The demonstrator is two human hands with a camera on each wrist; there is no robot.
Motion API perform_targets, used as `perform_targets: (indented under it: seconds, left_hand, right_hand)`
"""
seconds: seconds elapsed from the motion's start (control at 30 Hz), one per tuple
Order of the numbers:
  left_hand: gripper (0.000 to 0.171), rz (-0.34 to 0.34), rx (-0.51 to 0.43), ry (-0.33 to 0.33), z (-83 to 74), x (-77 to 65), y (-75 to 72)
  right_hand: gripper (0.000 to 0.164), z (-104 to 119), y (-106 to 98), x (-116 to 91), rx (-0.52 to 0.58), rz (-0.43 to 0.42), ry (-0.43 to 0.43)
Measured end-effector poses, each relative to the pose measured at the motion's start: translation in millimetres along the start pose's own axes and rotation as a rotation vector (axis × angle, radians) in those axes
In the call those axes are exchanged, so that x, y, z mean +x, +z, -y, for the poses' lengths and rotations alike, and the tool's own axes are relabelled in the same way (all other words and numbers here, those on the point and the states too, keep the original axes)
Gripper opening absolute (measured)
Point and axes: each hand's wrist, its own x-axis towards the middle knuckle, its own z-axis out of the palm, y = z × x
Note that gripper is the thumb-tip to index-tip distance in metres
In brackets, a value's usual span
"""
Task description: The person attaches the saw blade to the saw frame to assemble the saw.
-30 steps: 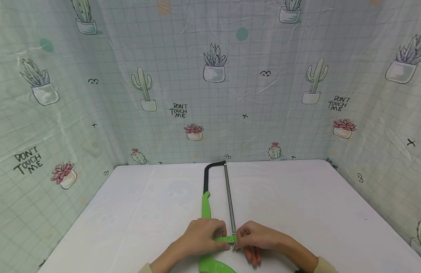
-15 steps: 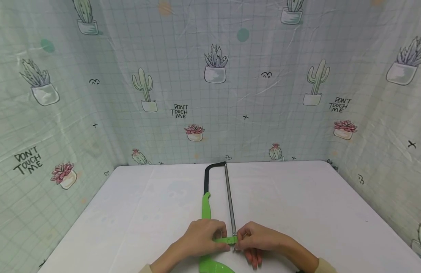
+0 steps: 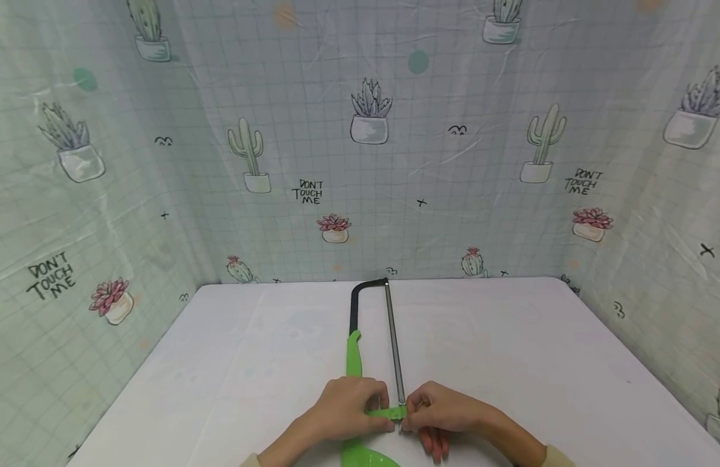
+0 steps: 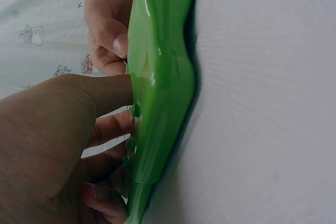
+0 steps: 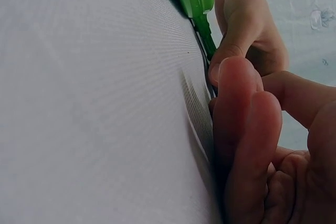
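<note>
A hacksaw [image 3: 353,355] lies flat on the table, with a black bowed frame [image 3: 355,308] at its far end and a green handle [image 3: 366,454] toward me. Its blade [image 3: 394,340] runs along the right side. My left hand [image 3: 347,405] holds the saw at the green crosspiece [image 3: 389,413], thumb on the near side and fingertips beyond. With thumb and index finger, my right hand [image 3: 447,408] pinches the small metal fitting where the blade meets the crosspiece; the fingers mostly hide it. In the left wrist view the green handle [image 4: 163,77] fills the middle.
The white table [image 3: 512,344] extends around the saw on both sides. A patterned cloth [image 3: 418,162] with cactus prints hangs behind it and along both sides.
Both hands keep their places on the hacksaw, with only slight finger movement at the fitting. The whole head view has shifted very slightly.
</note>
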Motion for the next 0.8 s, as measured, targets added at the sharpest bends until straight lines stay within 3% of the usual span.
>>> perform_targets:
  seconds: [0.8]
  left_hand:
    - [0.026, -0.005, 0.006, -0.006, -3.0, -1.3, -0.7]
  right_hand:
    - [0.010, 0.5, 0.6, -2.7, -0.018, 0.003, -0.015]
